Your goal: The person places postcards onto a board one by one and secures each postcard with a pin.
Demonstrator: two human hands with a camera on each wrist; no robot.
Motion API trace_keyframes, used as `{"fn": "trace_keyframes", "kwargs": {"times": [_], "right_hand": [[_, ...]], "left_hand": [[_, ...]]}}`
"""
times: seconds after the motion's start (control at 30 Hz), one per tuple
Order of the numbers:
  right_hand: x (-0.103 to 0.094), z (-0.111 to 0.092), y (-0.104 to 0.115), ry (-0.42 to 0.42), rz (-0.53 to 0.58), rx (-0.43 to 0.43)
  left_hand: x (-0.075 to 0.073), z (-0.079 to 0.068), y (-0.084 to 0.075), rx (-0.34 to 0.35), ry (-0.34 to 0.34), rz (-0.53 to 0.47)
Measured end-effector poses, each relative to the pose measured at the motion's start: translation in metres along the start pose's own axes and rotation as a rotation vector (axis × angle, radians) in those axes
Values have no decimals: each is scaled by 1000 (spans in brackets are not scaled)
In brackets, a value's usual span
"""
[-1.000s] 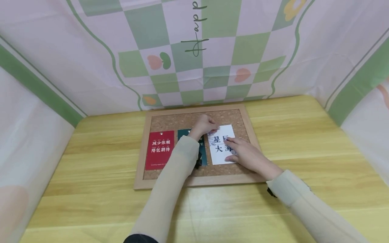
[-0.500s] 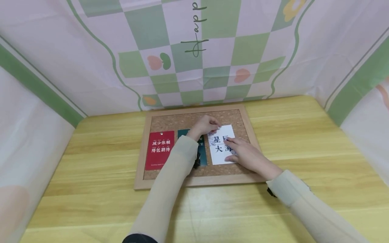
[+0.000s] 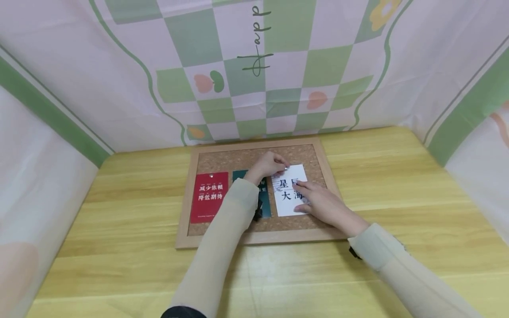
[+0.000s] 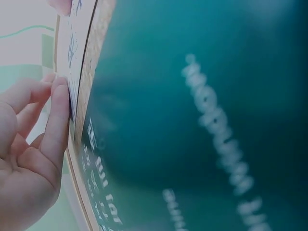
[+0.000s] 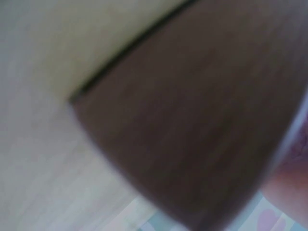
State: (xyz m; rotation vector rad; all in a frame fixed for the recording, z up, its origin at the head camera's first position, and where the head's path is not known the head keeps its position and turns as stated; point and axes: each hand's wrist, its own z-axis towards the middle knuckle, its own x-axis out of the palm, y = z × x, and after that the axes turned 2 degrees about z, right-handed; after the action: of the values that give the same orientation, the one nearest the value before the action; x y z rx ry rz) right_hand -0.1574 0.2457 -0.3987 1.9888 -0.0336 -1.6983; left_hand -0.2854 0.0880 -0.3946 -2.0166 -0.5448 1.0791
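A white card (image 3: 292,205) with dark Chinese characters lies on the cork board (image 3: 222,159), toward its right side. At the card's top edge my left hand (image 3: 267,165) pinches a small shiny pushpin (image 3: 286,168) between thumb and fingertips. The left wrist view shows those fingertips meeting against the white card, seen from the side. My right hand (image 3: 324,201) rests on the card's right part, fingers and thumb spread, covering some of the print. Under my left forearm a teal card (image 3: 265,205) is partly hidden. In the right wrist view the hand barely shows at the right edge.
A red card (image 3: 207,190) hangs on the board's left side, with a shiny pushpin (image 3: 211,176) at its top. Light wooden framing (image 3: 254,238) borders the cork. Beneath is a wood-grain table (image 3: 119,221); a patterned cloth (image 3: 246,79) stands behind it.
My left fingertips have shifted very slightly to the right at the white card's top edge. My right hand and the cards stay in place.
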Motion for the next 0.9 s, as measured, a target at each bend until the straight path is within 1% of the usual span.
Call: {"fn": "trace_keyframes", "kwargs": {"times": [0.17,0.33,0.5,0.63,0.73,0.9], "right_hand": [[1,0,0,-4,5,1],[3,1,-1,-8,4,-3],[3,1,-1,-9,0,-7],[2,0,-1,-12,1,-5],[2,-1,-1,-14,4,-2],[2,-1,0,-7,3,-1]], "left_hand": [[1,-1,1,-15,-21,-2],[3,-3,-1,-27,-61,-54],[6,-4,-5,-87,-125,-116],[8,-2,-8,-129,-159,-128],[8,-1,-8,-132,-149,-130],[5,0,-6,-119,-98,-100]]}}
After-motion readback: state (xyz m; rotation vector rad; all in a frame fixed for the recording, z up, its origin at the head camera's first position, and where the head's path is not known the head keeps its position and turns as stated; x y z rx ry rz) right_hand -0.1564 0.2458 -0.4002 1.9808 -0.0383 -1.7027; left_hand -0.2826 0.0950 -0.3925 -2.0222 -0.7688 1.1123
